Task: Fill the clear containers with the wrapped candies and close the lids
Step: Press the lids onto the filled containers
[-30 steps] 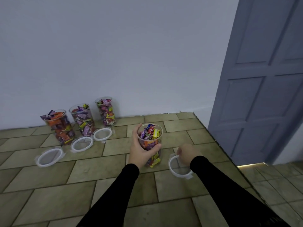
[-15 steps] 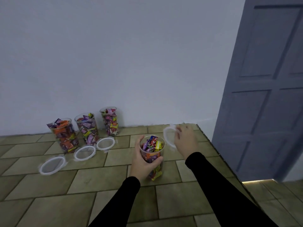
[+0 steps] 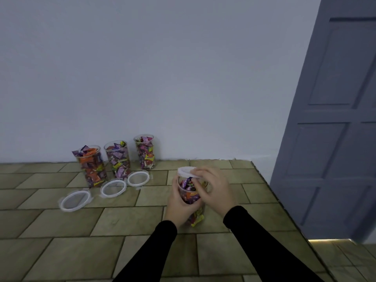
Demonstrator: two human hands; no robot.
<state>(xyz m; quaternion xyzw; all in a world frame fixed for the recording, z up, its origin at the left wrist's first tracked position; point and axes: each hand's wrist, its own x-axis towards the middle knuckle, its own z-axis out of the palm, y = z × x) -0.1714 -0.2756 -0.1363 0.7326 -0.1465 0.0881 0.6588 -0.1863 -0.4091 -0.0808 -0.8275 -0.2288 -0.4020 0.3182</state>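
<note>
The candy-filled clear container (image 3: pixel 190 197) stands on the tiled floor (image 3: pixel 126 220), gripped by the left hand (image 3: pixel 179 204) with curled fingers (image 3: pixel 195 202). The right hand (image 3: pixel 215 188) pinches a white lid (image 3: pixel 186 171), tilted over its rim.

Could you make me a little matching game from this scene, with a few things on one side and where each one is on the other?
Things:
1. lid in hand
2. held container
3. three filled containers
4. three loose lids

Places:
A. standing in a row by the wall
B. lying flat on the tiled floor
C. gripped by the left hand
D. held by the right hand over a container's mouth

Pairs: 1-D, 2-C, 3-A, 4-B
</note>
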